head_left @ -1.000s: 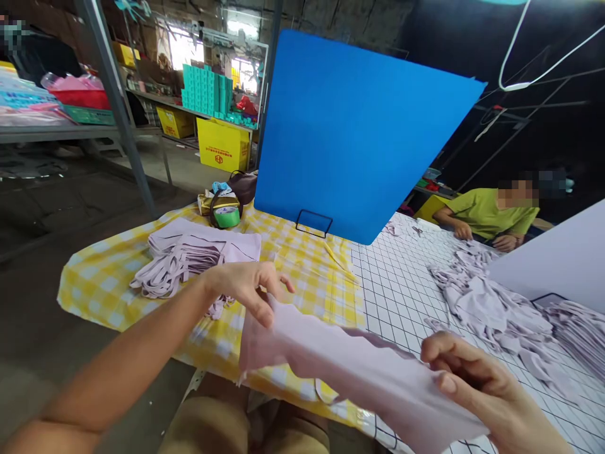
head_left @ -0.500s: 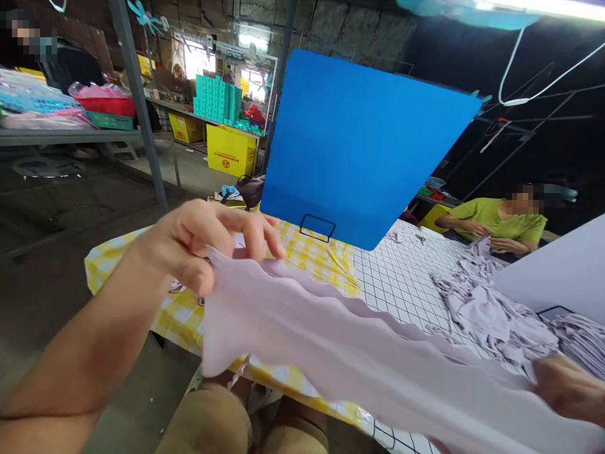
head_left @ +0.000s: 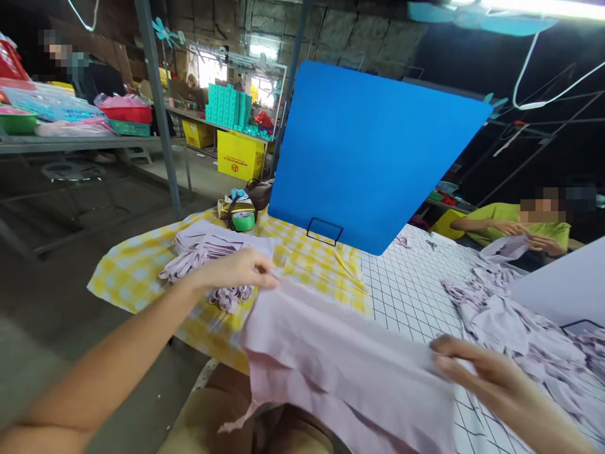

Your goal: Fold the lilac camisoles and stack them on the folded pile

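Observation:
A pale mauve piece of fabric (head_left: 350, 359) hangs between my hands over the table's front edge and my lap. My left hand (head_left: 243, 268) pinches its upper left corner, fingers closed. Farther right, my right hand (head_left: 482, 366) grips the upper right edge between thumb and fingers, slightly blurred. A thin strip dangles from the fabric's lower left. Just behind my left hand lies a neat stack of folded mauve pieces (head_left: 208, 243), with curled strips (head_left: 231, 296) at its near side.
A yellow checked cloth (head_left: 127, 268) and a white grid cloth (head_left: 392, 284) cover the table. Upright stands a blue board (head_left: 373, 151). Green tape (head_left: 243, 221) sits at the back left. Loose mauve fabric (head_left: 510, 321) is heaped at right, near a co-worker (head_left: 501, 221) handling fabric.
My hands have come closer together, and the fabric has gone from stretched lengthwise to hanging down. My left hand has shifted right, and the folded stack behind it now shows.

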The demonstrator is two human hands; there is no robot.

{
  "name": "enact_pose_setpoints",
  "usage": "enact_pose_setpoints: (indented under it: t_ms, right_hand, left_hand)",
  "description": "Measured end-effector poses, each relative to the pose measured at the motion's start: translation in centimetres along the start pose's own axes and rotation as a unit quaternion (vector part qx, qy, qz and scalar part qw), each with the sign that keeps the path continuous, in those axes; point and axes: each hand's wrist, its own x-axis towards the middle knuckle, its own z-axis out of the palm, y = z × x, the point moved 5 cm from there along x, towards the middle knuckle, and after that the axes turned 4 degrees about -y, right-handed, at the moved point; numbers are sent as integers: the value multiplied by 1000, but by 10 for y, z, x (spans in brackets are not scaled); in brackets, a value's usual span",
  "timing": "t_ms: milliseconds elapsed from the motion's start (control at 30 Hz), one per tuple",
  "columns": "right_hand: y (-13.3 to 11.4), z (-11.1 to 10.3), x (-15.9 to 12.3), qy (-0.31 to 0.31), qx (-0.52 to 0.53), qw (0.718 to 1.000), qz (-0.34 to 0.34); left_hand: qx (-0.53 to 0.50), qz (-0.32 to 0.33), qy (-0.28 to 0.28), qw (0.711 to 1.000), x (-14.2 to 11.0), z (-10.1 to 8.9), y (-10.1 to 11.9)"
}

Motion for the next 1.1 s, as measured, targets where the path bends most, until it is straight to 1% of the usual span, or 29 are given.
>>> enact_pose_setpoints:
  t_ms: [33, 100, 133, 200, 267, 467, 567, 733, 833, 900, 1000, 1033, 1067, 1100]
  right_hand:
    - [6, 20, 13, -48, 2, 999, 8]
    - [21, 61, 33, -129, -1, 991, 36]
    - [29, 78, 40, -138, -15, 989, 51]
    - [41, 100, 50, -130, -40, 988, 73]
    - [49, 108, 57, -113, -49, 989, 85]
    - [51, 94, 81, -59, -55, 993, 87]
    - [56, 97, 94, -47, -64, 992, 100]
    - [71, 107, 111, -25, -84, 989, 117]
    - [77, 112, 117, -2, -99, 988, 117]
    - [78, 119, 118, 24, -113, 986, 117]
    - [73, 132, 110, 85, -143, 979, 120]
    - [69, 138, 105, 100, -160, 976, 108]
    - [65, 146, 100, 104, -179, 974, 90]
    - [62, 154, 94, 97, -197, 973, 70]
  left_hand:
    - [-5, -39, 0, 999, 9, 17, -25]
    - [-26, -86, -4, 996, 25, 51, -67]
    - [-41, -109, 18, 993, 31, 64, -84]
    - [-51, -127, 35, 990, 40, 82, -105]
    - [-63, -131, 56, 988, 47, 88, -116]
    - [-117, -122, 89, 982, 73, 83, -133]
    - [-110, -131, 110, 979, 85, 88, -142]
    - [-62, -154, 151, 974, 96, 92, -153]
    - [-24, -169, 171, 970, 99, 91, -153]
    - [0, -174, 186, 967, 99, 93, -151]
    - [102, -186, 198, 957, 92, 100, -141]
    - [150, -183, 188, 953, 89, 105, -137]
    - [194, -173, 162, 952, 85, 112, -133]
    - [227, -155, 125, 953, 82, 119, -129]
